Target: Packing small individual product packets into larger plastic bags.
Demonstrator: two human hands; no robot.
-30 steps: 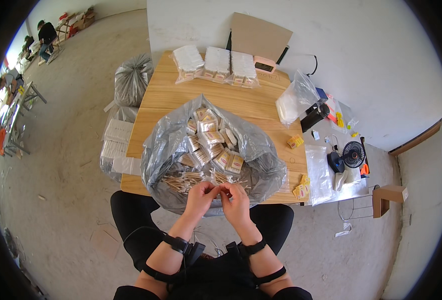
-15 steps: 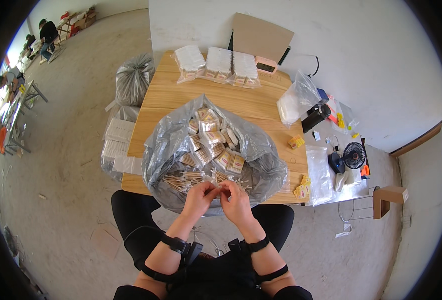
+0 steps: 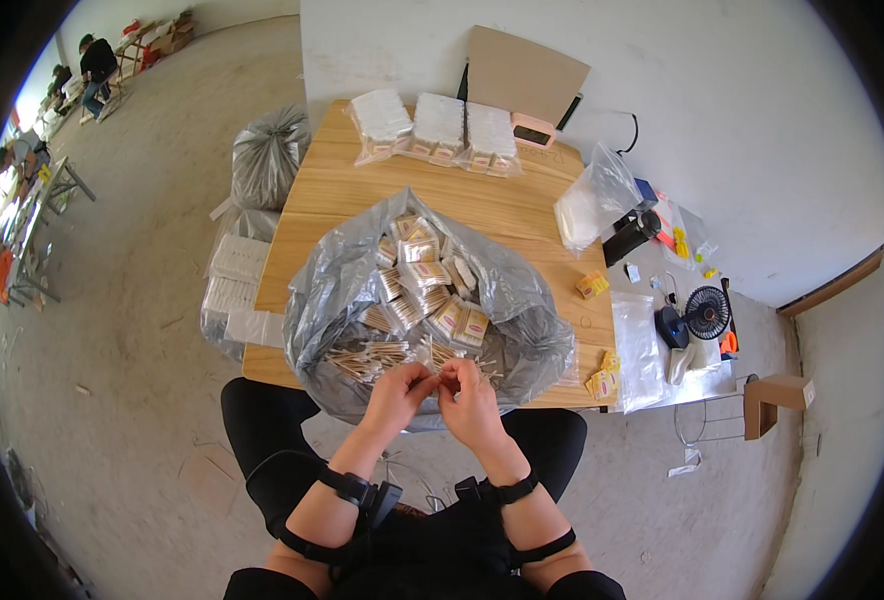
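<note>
Hands (image 3: pixel 440 392) unmoved; wooden table (image 3: pixel 522 215), concrete floor (image 3: pixel 152 300).

bare forearms, each with a black strap at the wrist and another black band higher up; the left hand (image 3: pixel 394 395) wrist strap carries a small black device. black trousers cover the legs.

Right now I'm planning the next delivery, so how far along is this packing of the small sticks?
Done: three filled clear packs lined up at the table's far edge, and many small packets piled in the grey bag. In hand: the left hand and right hand meet over the bag's near rim, pinching something too small to identify. Left: a loose heap of sticks inside the bag.
</note>
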